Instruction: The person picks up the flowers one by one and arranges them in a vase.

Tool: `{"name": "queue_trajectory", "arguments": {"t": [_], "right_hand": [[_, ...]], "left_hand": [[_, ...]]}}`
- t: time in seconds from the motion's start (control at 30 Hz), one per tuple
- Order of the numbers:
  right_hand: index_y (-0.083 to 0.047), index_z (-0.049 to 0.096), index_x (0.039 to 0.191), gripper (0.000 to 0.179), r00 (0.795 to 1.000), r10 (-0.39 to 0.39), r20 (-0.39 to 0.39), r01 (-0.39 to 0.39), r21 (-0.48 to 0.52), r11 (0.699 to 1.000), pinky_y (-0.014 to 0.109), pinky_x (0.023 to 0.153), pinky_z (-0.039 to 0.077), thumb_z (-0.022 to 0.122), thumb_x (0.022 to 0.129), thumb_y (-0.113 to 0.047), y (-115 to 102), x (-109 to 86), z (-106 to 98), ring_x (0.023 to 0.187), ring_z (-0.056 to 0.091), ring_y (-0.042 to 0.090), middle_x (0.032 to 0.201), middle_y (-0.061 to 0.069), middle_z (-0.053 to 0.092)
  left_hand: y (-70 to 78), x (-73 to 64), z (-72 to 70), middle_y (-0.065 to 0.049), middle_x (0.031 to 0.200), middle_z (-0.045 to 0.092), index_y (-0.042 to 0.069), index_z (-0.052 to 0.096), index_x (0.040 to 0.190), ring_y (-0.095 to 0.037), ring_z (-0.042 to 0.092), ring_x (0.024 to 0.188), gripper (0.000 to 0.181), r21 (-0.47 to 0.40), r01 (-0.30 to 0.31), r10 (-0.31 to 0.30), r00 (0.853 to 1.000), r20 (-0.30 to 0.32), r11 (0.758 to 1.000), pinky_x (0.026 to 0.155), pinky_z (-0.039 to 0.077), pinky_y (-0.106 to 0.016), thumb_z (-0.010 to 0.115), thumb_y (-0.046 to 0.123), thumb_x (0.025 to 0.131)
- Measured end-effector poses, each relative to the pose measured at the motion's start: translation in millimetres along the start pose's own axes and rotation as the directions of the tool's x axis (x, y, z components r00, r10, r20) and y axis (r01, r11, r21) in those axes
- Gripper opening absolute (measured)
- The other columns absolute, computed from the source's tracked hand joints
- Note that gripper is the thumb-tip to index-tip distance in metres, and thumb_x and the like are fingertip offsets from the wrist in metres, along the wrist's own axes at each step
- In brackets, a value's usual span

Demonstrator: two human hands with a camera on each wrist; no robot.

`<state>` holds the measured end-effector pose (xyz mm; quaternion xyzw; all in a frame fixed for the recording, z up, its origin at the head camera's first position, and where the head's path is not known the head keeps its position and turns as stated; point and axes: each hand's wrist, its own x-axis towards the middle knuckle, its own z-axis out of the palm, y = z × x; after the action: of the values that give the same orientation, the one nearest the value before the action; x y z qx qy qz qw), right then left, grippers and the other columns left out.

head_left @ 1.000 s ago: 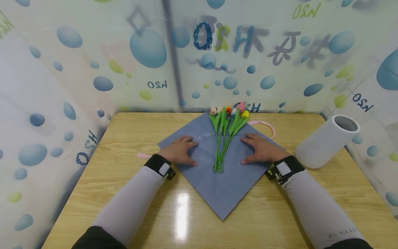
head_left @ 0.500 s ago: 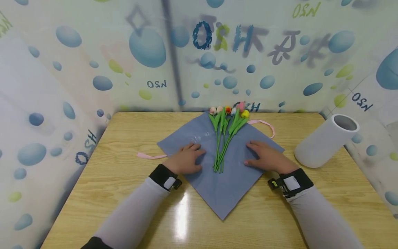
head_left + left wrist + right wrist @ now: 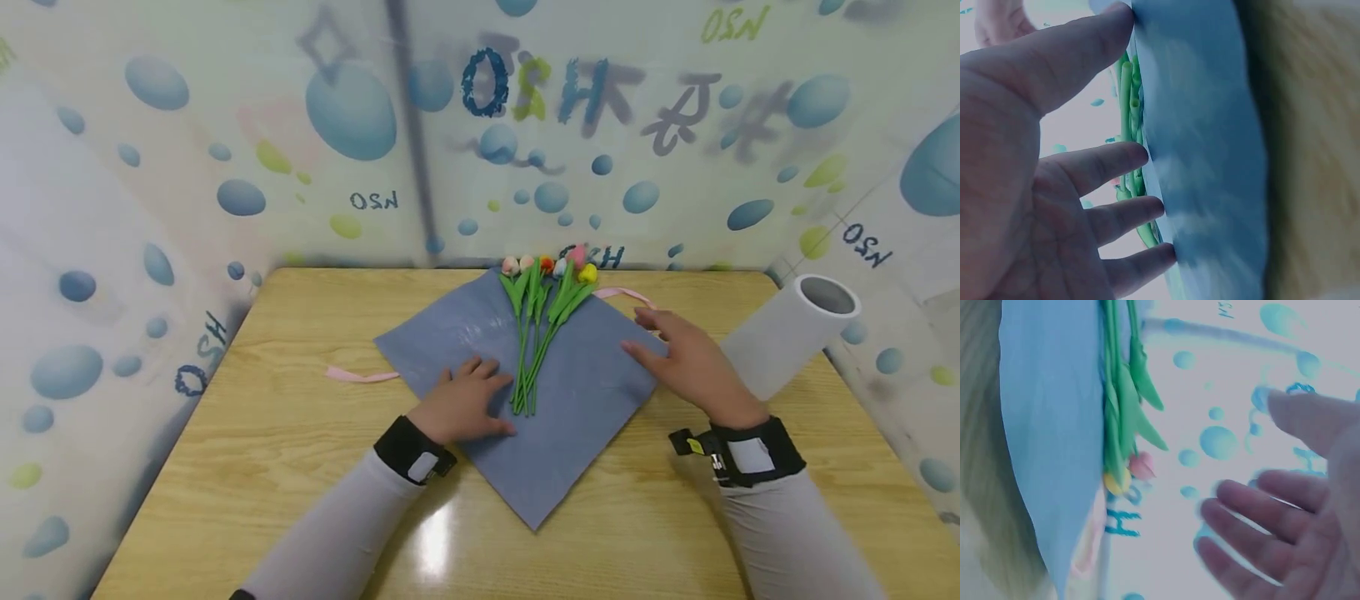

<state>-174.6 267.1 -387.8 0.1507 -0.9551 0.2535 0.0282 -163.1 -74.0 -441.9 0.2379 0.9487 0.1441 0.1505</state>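
Several artificial tulips [image 3: 534, 333] lie on a grey-blue wrapping sheet [image 3: 577, 433], heads at the back edge and bare stems toward me. My left hand [image 3: 462, 404] rests on the sheet with spread fingers, just left of the stem ends; in the left wrist view its fingertips [image 3: 1132, 153] touch the sheet. Above the sheet's right corner is my right hand [image 3: 693, 367], fingers apart and holding nothing. The right wrist view shows that hand [image 3: 1285, 531] away from the sheet and the tulips. A pink ribbon [image 3: 360, 376] runs under the sheet, its ends showing at both sides.
A white cylindrical vase [image 3: 787, 337] stands on the right of the wooden table [image 3: 300, 467], partly behind my right hand. A patterned backdrop [image 3: 480, 167] rises behind the table's back edge and at both sides.
My left hand has slid right and toward me, closer to the stems. My right hand has lifted off the sheet and moved right, toward the vase. The tulips stay in place.
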Motion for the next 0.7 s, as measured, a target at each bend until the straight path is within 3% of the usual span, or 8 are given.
{"name": "queue_trajectory", "arguments": {"t": [0.13,0.23,0.33,0.4,0.47,0.53,0.6,0.7], "right_hand": [[0.002,0.042,0.155,0.073,0.977,0.003,-0.212,0.002,0.024,1.0,0.063,0.103,0.048,0.076,0.096,-0.027,-1,-9.7,-16,0.13,0.055,0.046,0.142,0.028,0.057],[0.001,0.047,0.151,0.071,0.927,-0.004,-0.375,0.014,0.026,1.0,0.05,0.106,0.05,0.08,0.091,-0.014,1,-18.6,-25,0.128,0.055,0.045,0.139,0.028,0.057],[0.0,0.052,0.146,0.067,0.847,-0.036,-0.531,0.051,0.014,0.999,0.021,0.108,0.045,0.082,0.086,-0.006,6,-27.7,-32,0.123,0.055,0.043,0.134,0.027,0.059],[0.001,0.054,0.143,0.063,0.772,-0.089,-0.629,0.083,-0.039,0.996,0.009,0.103,0.037,0.08,0.088,-0.015,11,-32.0,-35,0.121,0.055,0.045,0.133,0.029,0.059],[0.0,0.053,0.143,0.066,0.706,-0.123,-0.698,0.092,-0.081,0.992,0.013,0.108,0.036,0.077,0.091,-0.032,17,-34.7,-39,0.125,0.052,0.046,0.137,0.03,0.056],[-0.001,0.049,0.147,0.077,0.662,-0.119,-0.74,0.061,-0.105,0.993,0.026,0.117,0.037,0.07,0.092,-0.051,23,-37.3,-45,0.133,0.047,0.045,0.144,0.031,0.051],[-0.003,0.045,0.151,0.084,0.65,-0.062,-0.757,0.0,-0.082,0.997,0.039,0.123,0.033,0.066,0.091,-0.058,29,-40.0,-51,0.143,0.04,0.042,0.152,0.029,0.044],[-0.008,0.038,0.157,0.083,0.67,0.112,-0.734,-0.134,0.029,0.991,0.043,0.128,0.026,0.073,0.091,-0.043,35,-44.3,-62,0.152,0.028,0.033,0.161,0.022,0.033]], "left_hand": [[0.7,-1.6,2.6,-0.011,0.167,0.036,0.02,0.052,0.153,-0.04,0.025,0.158,0.082,0.017,-0.008,0.008,1.0,-0.009,1.0,0.117,0.024,-0.078,0.079,0.059,0.086],[1.5,-2.1,4.1,-0.011,0.167,0.037,0.019,0.053,0.153,-0.04,0.025,0.158,0.083,0.025,-0.01,0.01,1.0,-0.011,1.0,0.116,0.025,-0.078,0.079,0.059,0.085],[2.5,-1.3,4.6,-0.012,0.167,0.037,0.018,0.053,0.153,-0.04,0.025,0.158,0.083,0.021,-0.009,0.009,1.0,-0.007,1.0,0.116,0.024,-0.078,0.08,0.058,0.085],[2.6,-0.7,4.6,-0.012,0.167,0.037,0.018,0.053,0.153,-0.041,0.025,0.158,0.083,0.022,-0.008,0.008,1.0,-0.007,1.0,0.116,0.024,-0.078,0.08,0.058,0.085],[2.3,-0.4,4.4,-0.012,0.166,0.038,0.018,0.054,0.152,-0.041,0.026,0.157,0.083,0.024,-0.008,0.008,1.0,-0.011,1.0,0.116,0.024,-0.078,0.08,0.059,0.085],[2.1,-0.3,4.1,-0.011,0.166,0.038,0.018,0.054,0.152,-0.041,0.026,0.157,0.083,0.027,-0.008,0.008,1.0,-0.014,1.0,0.116,0.025,-0.079,0.08,0.059,0.085],[1.8,-0.5,4.1,-0.011,0.166,0.039,0.018,0.055,0.151,-0.041,0.026,0.157,0.083,0.028,-0.009,0.009,1.0,-0.014,1.0,0.116,0.025,-0.079,0.08,0.06,0.084],[1.2,-0.9,4.6,-0.012,0.165,0.039,0.017,0.055,0.151,-0.041,0.027,0.157,0.083,0.026,-0.013,0.014,1.0,-0.015,1.0,0.115,0.025,-0.079,0.08,0.06,0.084]]}}
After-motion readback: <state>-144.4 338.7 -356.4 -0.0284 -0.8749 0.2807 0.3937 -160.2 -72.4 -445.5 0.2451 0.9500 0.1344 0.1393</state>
